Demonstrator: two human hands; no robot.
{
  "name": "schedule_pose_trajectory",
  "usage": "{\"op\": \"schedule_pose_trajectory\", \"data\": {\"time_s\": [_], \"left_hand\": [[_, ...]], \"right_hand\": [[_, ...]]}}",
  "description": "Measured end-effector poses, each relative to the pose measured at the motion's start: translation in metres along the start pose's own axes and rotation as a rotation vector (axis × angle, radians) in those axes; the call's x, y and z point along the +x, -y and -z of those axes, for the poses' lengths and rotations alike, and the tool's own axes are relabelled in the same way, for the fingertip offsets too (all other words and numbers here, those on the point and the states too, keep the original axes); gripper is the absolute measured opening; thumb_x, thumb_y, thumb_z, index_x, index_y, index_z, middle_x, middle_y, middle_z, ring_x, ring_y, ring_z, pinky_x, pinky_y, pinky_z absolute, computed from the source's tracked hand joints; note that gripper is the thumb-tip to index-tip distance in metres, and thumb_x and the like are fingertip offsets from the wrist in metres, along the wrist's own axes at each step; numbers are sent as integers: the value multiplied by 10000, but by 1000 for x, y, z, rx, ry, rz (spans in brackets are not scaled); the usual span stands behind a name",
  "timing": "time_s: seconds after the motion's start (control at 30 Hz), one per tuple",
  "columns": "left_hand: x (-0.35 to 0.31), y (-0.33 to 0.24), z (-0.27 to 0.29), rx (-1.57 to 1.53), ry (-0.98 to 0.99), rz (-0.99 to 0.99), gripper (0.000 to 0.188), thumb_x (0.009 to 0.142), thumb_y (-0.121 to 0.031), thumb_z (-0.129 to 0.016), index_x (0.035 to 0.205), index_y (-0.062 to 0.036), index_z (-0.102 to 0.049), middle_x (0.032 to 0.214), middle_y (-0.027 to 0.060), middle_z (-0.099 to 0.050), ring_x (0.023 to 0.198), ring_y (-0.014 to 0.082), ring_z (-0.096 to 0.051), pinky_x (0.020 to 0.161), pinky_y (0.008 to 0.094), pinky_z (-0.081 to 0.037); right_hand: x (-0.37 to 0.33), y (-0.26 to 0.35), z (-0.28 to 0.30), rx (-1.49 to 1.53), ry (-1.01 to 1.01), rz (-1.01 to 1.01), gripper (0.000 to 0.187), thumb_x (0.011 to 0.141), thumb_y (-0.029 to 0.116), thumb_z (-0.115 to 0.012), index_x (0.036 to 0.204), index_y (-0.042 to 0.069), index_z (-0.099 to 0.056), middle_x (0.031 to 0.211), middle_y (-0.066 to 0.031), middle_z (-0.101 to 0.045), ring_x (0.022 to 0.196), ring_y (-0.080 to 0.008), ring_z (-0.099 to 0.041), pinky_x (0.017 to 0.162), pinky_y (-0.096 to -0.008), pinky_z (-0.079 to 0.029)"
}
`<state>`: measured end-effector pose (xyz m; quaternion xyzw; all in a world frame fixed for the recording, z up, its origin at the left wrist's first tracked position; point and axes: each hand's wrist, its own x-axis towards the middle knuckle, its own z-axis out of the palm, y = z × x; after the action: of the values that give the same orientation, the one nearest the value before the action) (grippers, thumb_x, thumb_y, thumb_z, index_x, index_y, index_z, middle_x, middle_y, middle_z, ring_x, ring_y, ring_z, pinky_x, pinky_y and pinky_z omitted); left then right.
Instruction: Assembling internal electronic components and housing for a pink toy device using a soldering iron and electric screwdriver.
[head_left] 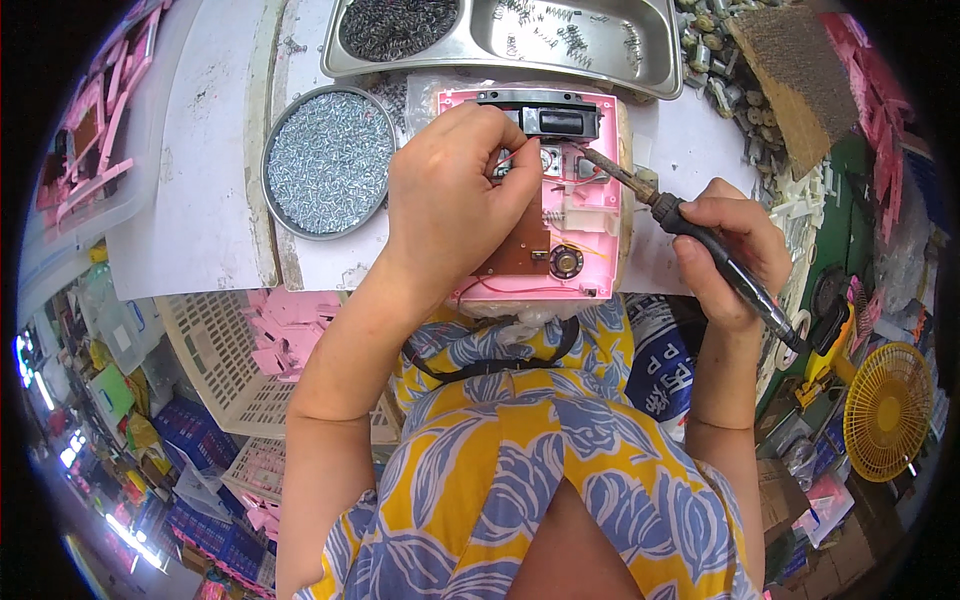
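She is in the middle of soldering, as far as I can judge: the right hand (pixel 735 255) is wrapped closed around the dark handle of a soldering iron (pixel 700 240), held like a pen, with its metal tip angled down and leftward into the open pink plastic housing (pixel 590 215) that lies on the bench right in front of her, just beyond her lap. The left hand (pixel 455 200) lies over the left half of that housing, fingers curled down and pinched at something small near the middle; it may be a wire end or solder, but the knuckles hide it and I cannot tell what it has hold of. The tip looks to be at or just beside a joint among thin red wires near a small metal part. The next move seems to call for a steady tip on that joint and the left fingers keeping the piece still, well clear of the hot metal. The housing itself is a shallow pink shell, open side up, with a black block (pixel 555 118) at its far edge, a brown circuit board (pixel 520 250) toward her, and a small round dark part (pixel 566 262) beside the board. To the left sits a round tin of small screws (pixel 328 160), and beyond the housing a steel tray (pixel 600 40) holding springs.
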<state>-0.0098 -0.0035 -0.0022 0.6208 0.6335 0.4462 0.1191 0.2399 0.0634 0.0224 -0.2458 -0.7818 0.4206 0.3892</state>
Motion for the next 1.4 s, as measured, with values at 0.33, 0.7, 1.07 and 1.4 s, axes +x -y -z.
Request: {"op": "schedule_pose_trajectory", "data": {"time_s": [0.33,0.7,1.07,1.4], "left_hand": [[-2,-3,4,6,36,7,109,813,-76,-748,787,-53,-644,686,71,-573,549,207,-555,501,328,-439],[-2,0,4,-29,24,-31,83,816,-43,-744,797,-31,-664,666,38,-553,537,127,-473,493,274,-359],[-2,3,6,-50,69,-44,73,813,-41,-745,809,-27,-674,660,34,-540,534,124,-467,495,273,-350],[-1,0,5,-6,59,-11,92,814,-76,-731,791,-55,-644,695,73,-584,569,225,-571,516,337,-450]], "right_hand": [[-1,0,1,-20,1,7,230,758,37,-787,956,-18,-685,741,-91,-663,578,-143,-539,524,-261,-394],[5,1,-8,-18,9,41,234,756,61,-793,960,1,-695,703,-70,-644,569,-142,-546,511,-264,-392],[2,2,-6,-7,75,29,251,798,30,-741,1003,-73,-639,726,-100,-574,636,-161,-485,567,-293,-333],[5,2,-10,-21,67,26,257,796,36,-744,1007,-70,-642,724,-103,-574,639,-165,-494,571,-295,-335]]}}
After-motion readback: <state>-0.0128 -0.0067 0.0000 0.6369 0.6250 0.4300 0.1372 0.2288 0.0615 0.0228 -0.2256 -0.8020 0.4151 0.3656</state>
